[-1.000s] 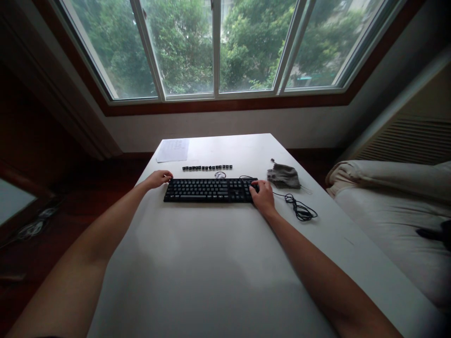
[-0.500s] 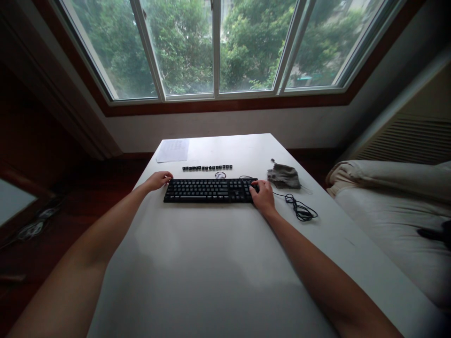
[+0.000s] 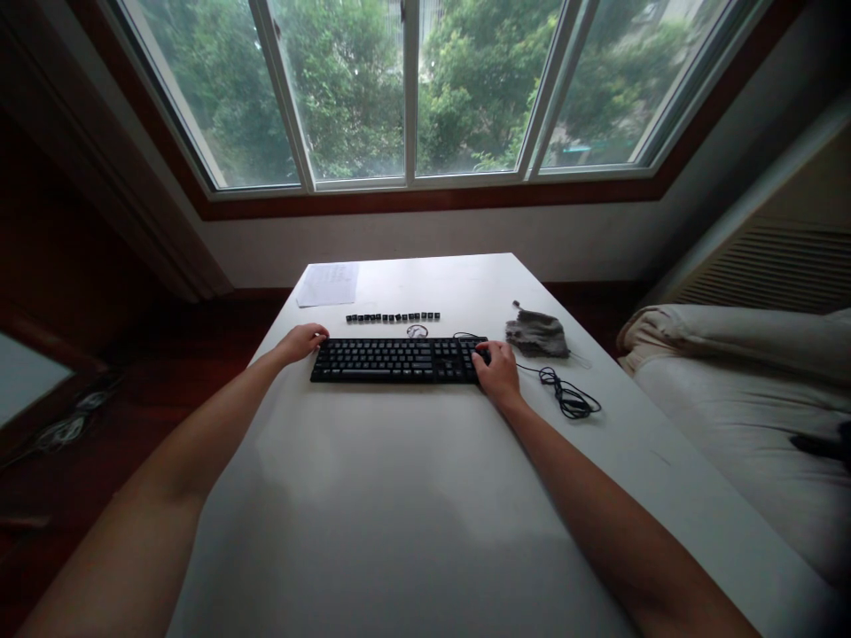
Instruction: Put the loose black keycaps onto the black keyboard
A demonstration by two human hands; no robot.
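Note:
A black keyboard [image 3: 396, 360] lies across the far half of a white table [image 3: 412, 496]. My left hand [image 3: 302, 340] grips its left end with curled fingers. My right hand [image 3: 496, 367] holds its right end, thumb on top and fingers wrapped round the edge. Just behind the keyboard a row of several loose black keycaps [image 3: 392, 316] is lined up, with a small wire keycap puller [image 3: 417, 331] beside it.
A sheet of paper [image 3: 328, 283] lies at the far left corner. A grey cloth [image 3: 535, 334] and the keyboard's coiled black cable [image 3: 568, 397] lie to the right. A bed with pale bedding [image 3: 737, 381] adjoins the table's right side. A window spans the wall behind.

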